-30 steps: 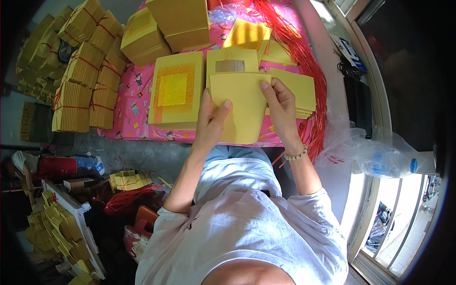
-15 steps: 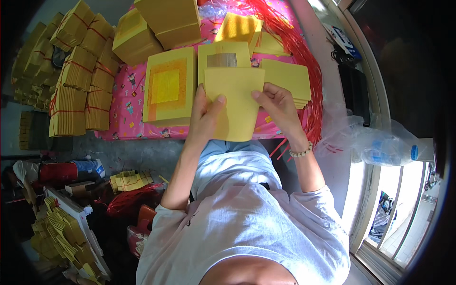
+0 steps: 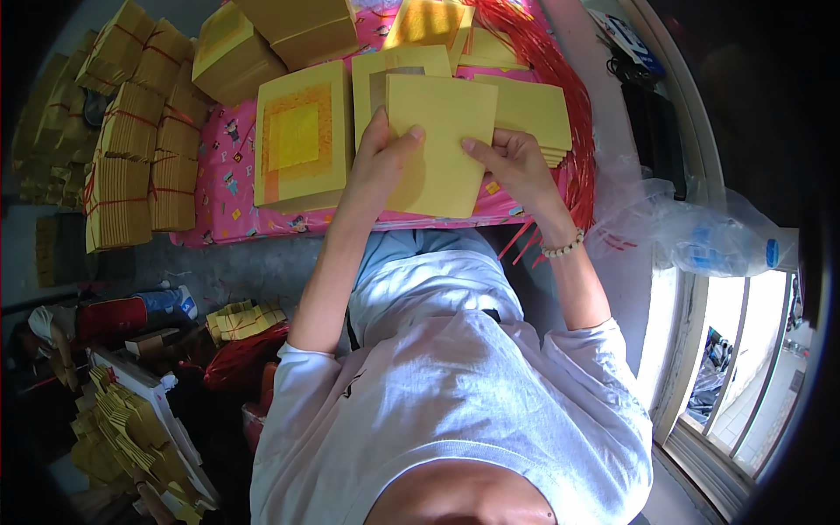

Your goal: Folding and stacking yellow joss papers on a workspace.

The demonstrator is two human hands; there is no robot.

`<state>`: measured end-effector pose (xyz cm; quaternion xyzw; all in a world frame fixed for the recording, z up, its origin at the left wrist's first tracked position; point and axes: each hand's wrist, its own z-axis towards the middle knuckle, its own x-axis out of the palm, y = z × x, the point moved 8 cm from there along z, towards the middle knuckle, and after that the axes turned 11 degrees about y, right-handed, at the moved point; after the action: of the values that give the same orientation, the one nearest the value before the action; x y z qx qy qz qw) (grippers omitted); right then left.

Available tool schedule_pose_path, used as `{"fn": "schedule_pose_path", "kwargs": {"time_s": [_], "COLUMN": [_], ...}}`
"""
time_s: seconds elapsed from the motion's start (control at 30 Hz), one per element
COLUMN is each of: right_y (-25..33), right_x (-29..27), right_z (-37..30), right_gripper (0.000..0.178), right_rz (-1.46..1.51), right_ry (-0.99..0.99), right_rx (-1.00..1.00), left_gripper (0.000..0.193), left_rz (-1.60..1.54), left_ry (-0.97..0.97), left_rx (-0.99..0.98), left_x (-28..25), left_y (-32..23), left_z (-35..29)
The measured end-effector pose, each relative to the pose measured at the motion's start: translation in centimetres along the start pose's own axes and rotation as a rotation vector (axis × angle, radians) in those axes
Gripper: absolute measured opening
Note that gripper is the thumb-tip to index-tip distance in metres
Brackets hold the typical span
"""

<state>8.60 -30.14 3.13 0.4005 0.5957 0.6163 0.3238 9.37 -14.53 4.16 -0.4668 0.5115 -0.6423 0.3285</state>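
Observation:
Between my two hands I hold yellow paper [image 3: 444, 166], upright with its plain side toward me; whether it is one sheet or a few I cannot tell. My left hand [image 3: 383, 162] grips its left edge, thumb on the front. On the right edge, my right hand [image 3: 521, 168] pinches it the same way, fingers behind. Left of it lies a thick paper stack [image 3: 304, 136] with an orange and bright yellow square on top. Behind the held paper is a stack with a silver-grey patch [image 3: 378, 90], partly hidden. A plain yellow stack [image 3: 535, 109] lies to the right.
A pink patterned cloth [image 3: 227, 153] covers the table. Red strands [image 3: 573, 122] hang along its right side. Tied paper bundles [image 3: 122, 166] are piled at left. A clear plastic bag [image 3: 700, 236] is at right by the window. Another person [image 3: 109, 319] is at lower left.
Both hands have moved the yellow paper up in the picture and slightly to the right, and it now leans a little. My grip stays on both edges. The whole view has shifted slightly.

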Motion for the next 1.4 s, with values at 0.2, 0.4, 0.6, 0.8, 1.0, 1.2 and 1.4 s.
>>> {"fn": "schedule_pose_path", "kwargs": {"time_s": [0.2,0.4,0.6,0.8,1.0,1.2,1.4], "right_y": [-0.5,-1.4,-1.2,-1.7,-4.3,-4.5,-2.9], "right_x": [-1.1,-2.1,-1.8,-1.6,-1.5,-2.3,-3.9], "right_z": [0.1,0.1,-0.2,-1.0,-1.8,-2.8,-2.5], "right_gripper": [0.03,0.03,0.028,0.024,0.023,0.019,0.02], "right_rz": [0.031,-0.066,-0.008,-0.02,0.033,0.21,0.056], "right_ry": [0.024,0.011,0.031,0.029,0.013,-0.147,-0.107], "right_rx": [0.054,0.096,0.056,0.034,0.122,0.124,0.093], "left_gripper": [0.041,0.034,0.035,0.04,0.035,0.036,0.034], "left_rz": [0.009,-0.021,0.011,0.064,0.094,0.09,0.149], "left_ry": [0.03,0.006,0.016,-0.01,-0.067,-0.101,-0.032], "left_rx": [-0.046,-0.029,0.021,0.048,0.091,0.172,0.074], "left_x": [0.5,0.6,0.3,0.3,0.4,0.8,1.8], "left_y": [0.2,0.1,0.3,0.2,-0.7,-1.1,-0.5], "left_z": [1.6,2.5,2.8,2.7,2.7,2.8,2.3]}}
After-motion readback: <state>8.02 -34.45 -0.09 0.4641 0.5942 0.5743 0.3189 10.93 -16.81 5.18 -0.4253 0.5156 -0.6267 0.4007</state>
